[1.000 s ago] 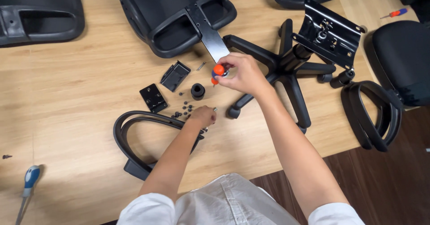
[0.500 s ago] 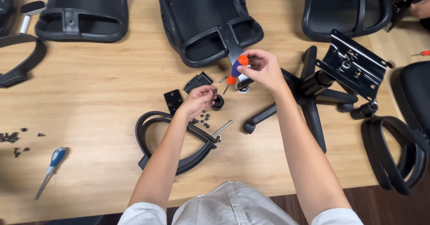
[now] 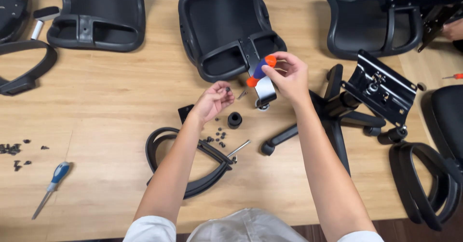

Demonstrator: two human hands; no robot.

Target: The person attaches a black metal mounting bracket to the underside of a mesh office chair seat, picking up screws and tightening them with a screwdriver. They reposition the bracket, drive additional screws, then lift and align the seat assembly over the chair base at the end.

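While the right hand is gripping an orange-blue screwdriver at frame center, fingers wrapped on its handle, the left hand is pinching a small black screw between fingertips, just above loose screws on the table.

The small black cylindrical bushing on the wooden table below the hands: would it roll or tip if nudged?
The small black cylindrical bushing seems to stand on its flat end, short and squat, so it likely slides rather than tips. Knocked onto its side, it would probably roll on the smooth wooden table. It looks light, possibly plastic.
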